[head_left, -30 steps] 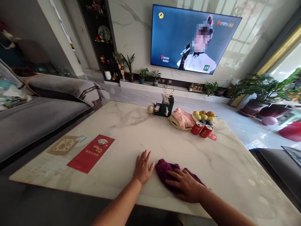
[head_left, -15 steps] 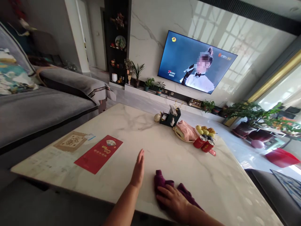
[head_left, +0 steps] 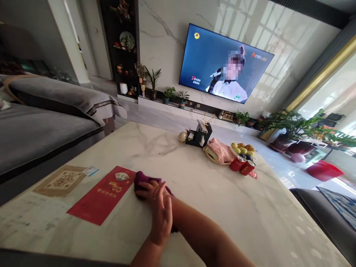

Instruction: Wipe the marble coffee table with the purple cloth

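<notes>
A dark purple cloth (head_left: pixel 140 181) lies bunched on the marble tabletop (head_left: pixel 214 196), just right of a large red paper (head_left: pixel 94 202) with gold characters. My right hand (head_left: pixel 148 188) presses down on this cloth, its arm reaching across to the left. Closer to me, my left hand (head_left: pixel 161 217) is raised with fingers stretched out and holds nothing. It overlaps the right wrist and hides part of the cloth.
Left of the red paper lies a brown patterned sheet (head_left: pixel 62 181). Toward the far right are a dark green tissue box (head_left: pixel 204 135), a pink towel (head_left: pixel 219 150) in a basket, a fruit plate (head_left: pixel 236 150) and two red cans (head_left: pixel 247 168). A grey sofa (head_left: pixel 47 122) stands left.
My right hand has slid the purple cloth leftward and farther from me, up beside the red paper. My left hand stays raised, now in front of the right wrist. The view has shifted.
</notes>
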Action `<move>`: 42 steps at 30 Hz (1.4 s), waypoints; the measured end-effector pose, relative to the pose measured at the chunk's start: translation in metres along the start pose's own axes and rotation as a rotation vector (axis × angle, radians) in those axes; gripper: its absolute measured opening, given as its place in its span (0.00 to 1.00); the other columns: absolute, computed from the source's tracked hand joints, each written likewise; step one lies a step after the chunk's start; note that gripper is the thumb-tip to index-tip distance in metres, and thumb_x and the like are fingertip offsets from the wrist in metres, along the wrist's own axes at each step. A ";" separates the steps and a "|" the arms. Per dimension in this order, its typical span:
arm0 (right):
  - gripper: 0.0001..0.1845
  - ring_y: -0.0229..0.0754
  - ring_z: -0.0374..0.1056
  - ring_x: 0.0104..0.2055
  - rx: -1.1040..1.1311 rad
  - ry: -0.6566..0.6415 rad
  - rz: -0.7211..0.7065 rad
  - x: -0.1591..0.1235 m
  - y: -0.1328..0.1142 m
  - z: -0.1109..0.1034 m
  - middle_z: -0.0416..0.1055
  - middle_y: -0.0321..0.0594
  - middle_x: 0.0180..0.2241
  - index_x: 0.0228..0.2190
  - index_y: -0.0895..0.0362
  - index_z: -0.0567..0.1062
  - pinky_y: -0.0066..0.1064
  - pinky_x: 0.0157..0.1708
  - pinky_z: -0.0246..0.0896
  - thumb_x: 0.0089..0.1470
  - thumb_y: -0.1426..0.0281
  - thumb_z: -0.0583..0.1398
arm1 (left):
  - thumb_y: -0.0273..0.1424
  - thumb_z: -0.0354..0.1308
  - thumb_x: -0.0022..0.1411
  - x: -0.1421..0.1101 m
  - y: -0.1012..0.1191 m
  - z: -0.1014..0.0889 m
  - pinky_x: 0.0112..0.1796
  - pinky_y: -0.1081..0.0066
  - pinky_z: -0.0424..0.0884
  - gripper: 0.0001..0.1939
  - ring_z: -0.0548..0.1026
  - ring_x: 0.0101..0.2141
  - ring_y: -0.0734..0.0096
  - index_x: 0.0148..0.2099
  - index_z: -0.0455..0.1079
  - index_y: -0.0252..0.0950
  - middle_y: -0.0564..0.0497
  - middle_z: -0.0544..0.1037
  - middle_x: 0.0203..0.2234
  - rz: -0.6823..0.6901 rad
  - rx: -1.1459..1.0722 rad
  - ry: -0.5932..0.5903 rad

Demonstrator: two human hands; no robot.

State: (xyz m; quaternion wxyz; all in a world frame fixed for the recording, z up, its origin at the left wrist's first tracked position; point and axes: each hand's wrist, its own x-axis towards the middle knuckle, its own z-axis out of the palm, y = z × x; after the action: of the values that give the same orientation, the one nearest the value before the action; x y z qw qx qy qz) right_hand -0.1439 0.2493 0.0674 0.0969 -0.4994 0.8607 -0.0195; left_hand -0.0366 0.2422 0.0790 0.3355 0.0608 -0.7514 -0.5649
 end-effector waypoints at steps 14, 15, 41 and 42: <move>0.34 0.56 0.57 0.65 0.026 0.155 0.706 -0.147 0.226 -0.028 0.52 0.39 0.75 0.68 0.46 0.68 0.49 0.59 0.61 0.64 0.79 0.52 | 0.39 0.46 0.77 -0.038 -0.066 0.074 0.68 0.34 0.56 0.28 0.58 0.71 0.43 0.73 0.58 0.37 0.35 0.65 0.68 0.243 0.530 -0.394; 0.36 0.57 0.58 0.65 0.022 0.145 0.750 -0.169 0.238 -0.026 0.52 0.40 0.75 0.68 0.45 0.68 0.50 0.59 0.62 0.63 0.79 0.52 | 0.39 0.46 0.76 -0.043 -0.066 0.079 0.68 0.34 0.55 0.28 0.56 0.72 0.43 0.74 0.57 0.38 0.36 0.64 0.70 0.253 0.537 -0.457; 0.37 0.60 0.61 0.68 0.105 0.399 1.449 -0.595 0.280 -0.001 0.59 0.45 0.72 0.67 0.48 0.69 0.54 0.61 0.63 0.58 0.74 0.51 | 0.39 0.50 0.72 -0.048 -0.011 0.205 0.70 0.39 0.53 0.31 0.56 0.73 0.45 0.72 0.64 0.35 0.37 0.60 0.73 0.402 0.851 -0.826; 0.38 0.57 0.60 0.69 0.110 0.418 1.380 -0.579 0.281 -0.003 0.59 0.45 0.72 0.68 0.49 0.67 0.50 0.64 0.61 0.58 0.74 0.51 | 0.38 0.49 0.72 -0.048 -0.009 0.210 0.70 0.39 0.53 0.31 0.56 0.73 0.45 0.73 0.63 0.34 0.37 0.60 0.73 0.384 0.869 -0.829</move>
State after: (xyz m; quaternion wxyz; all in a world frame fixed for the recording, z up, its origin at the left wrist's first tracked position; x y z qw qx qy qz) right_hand -0.1056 0.8896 0.1194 -0.0546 0.1774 0.9783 -0.0924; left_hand -0.1223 0.4311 0.0213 0.0566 -0.1686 -0.9774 -0.1142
